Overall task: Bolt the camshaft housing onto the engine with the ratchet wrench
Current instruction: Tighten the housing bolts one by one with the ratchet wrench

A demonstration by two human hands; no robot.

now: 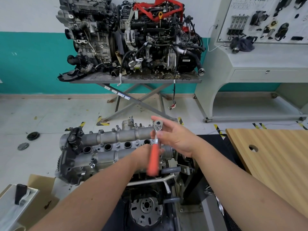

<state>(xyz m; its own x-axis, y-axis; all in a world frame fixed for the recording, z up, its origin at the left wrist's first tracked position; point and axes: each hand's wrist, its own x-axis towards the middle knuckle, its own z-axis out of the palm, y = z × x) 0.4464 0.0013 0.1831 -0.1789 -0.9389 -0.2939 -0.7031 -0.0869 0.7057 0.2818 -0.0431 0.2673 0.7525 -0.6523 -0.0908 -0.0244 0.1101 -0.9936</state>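
Fingers (156, 120) on the right hand (176, 139) are stretched out pretty straight, thumb resting against the ratchet wrench (155, 152) neck just below its silver head. Left hand (145, 157) sits mostly behind the blurry orange handle, so can't tell its grip. Camshaft housing (116, 142) lies on the engine (103, 157) right under both hands.

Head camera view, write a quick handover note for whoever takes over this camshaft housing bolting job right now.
Left hand: grips the blurred orange handle of the chrome-headed ratchet wrench.
Right hand: fingers straight, steadying the wrench near its head, at the right end of the grey cast-metal camshaft housing.
Housing sits on the engine on its stand; bolt heads show along its edges.
Done: housing placed, bolts inserted.
Left: how tight each bolt is cannot be told; work through them all with the ratchet.
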